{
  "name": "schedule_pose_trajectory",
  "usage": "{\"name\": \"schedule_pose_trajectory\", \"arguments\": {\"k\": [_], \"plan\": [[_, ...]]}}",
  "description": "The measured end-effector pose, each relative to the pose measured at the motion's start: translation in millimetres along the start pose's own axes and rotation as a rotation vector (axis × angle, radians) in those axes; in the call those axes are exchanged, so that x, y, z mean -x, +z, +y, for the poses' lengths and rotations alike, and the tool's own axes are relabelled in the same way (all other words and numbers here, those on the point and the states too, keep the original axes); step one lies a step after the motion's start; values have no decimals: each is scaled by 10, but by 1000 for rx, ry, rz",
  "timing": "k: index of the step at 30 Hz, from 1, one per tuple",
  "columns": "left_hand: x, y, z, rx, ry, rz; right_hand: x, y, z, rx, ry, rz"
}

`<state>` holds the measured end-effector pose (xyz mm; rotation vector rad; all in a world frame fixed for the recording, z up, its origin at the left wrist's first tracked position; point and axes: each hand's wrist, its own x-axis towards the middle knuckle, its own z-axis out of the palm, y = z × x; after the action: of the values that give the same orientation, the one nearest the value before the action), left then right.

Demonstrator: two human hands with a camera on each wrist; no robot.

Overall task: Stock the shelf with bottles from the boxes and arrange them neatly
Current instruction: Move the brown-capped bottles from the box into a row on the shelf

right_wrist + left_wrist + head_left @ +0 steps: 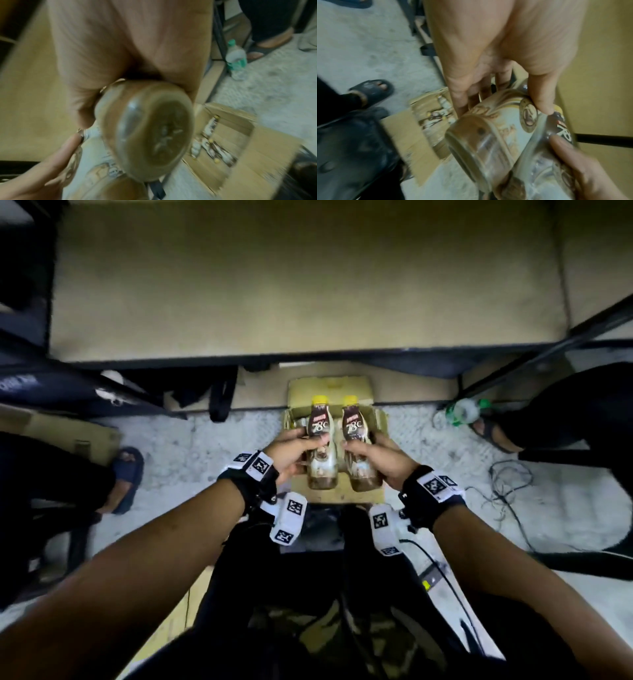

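Two brown-and-cream bottles with yellow caps are held side by side above an open cardboard box (pixel 378 419). My left hand (pixel 298 445) grips the left bottle (pixel 320 422) round its middle. My right hand (pixel 373 450) grips the right bottle (pixel 354 422) the same way. The left wrist view shows my left hand (pixel 496 94) wrapped round its bottle (pixel 488 135). In the right wrist view my right hand (pixel 137 54) holds the bottle, base (pixel 154 131) toward the camera. More bottles (pixel 211 142) lie inside the box (pixel 240 142). A tan shelf board (pixel 308 285) stretches ahead.
Other people's sandalled feet stand at the left (pixel 125 477) and right (pixel 489 429). A green-labelled water bottle (pixel 466 410) stands by the shelf's right post. Loose cables (pixel 507 491) trail on the floor. A black bag (pixel 205 392) sits under the shelf.
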<state>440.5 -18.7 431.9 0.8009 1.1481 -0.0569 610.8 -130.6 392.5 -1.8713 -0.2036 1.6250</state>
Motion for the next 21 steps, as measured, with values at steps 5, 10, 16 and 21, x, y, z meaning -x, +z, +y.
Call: {"name": "schedule_pose_trajectory", "arguments": {"k": [5, 10, 16, 21], "plan": [[312, 166, 922, -160, 291, -62, 623, -162, -1081, 28, -414, 75], [736, 343, 1869, -289, 643, -56, 1185, -347, -1969, 141, -748, 197], [1347, 487, 2766, -422, 1064, -30, 1842, -497, -2799, 206, -1068, 351], [1671, 570, 3286, -481, 1278, 72, 2105, -546, -3324, 175, -1211, 407]]}}
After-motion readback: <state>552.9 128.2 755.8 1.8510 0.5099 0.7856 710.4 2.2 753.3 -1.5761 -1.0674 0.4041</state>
